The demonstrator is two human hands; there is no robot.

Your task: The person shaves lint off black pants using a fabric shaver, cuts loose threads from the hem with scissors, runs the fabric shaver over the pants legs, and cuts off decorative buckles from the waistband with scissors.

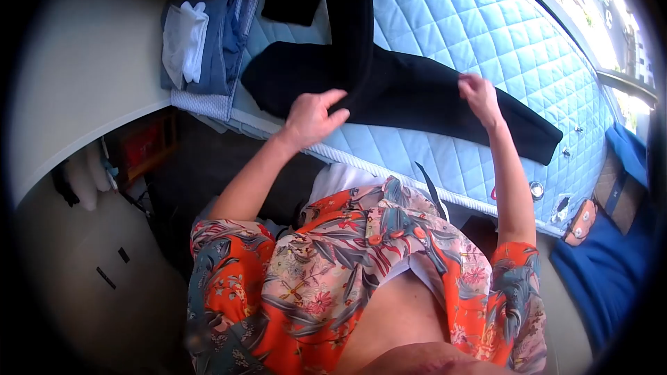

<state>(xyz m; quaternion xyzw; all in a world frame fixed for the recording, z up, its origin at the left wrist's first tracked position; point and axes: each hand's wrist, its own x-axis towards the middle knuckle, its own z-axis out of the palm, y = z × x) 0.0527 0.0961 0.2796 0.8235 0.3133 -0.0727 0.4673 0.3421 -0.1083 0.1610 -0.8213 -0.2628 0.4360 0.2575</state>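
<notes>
Black garment [417,90] is lying on the lt. blue quilted cover [431,7], in front of the wearer, w/ one long section running out to the R & fairly flat. Progress looks partial, prob. mid-way: that long section is mostly spread, but the far-L part isn't tidy, w/ a narrow length bent round & crossing over the wider part, its end lying off toward the top. So the flat section reads as done, more or less; the bent length & the overlap read as the bits left. No compact bundle made of it, AFAICT. Person's L hand [313,119] is at the near edge, thumb & index spread apart w/ a gap btwn them; whether it touches the cloth, can't tell. R hand [479,97] is at the far edge of the flat section, fingers curled in & seemingly pinching a bit of the fabric. Just to the L, the folded clothes [224,62] sit in a stack w/ a white item [186,42] on top; that pile looks finished, & the garment lies beside it, not on it.
</notes>
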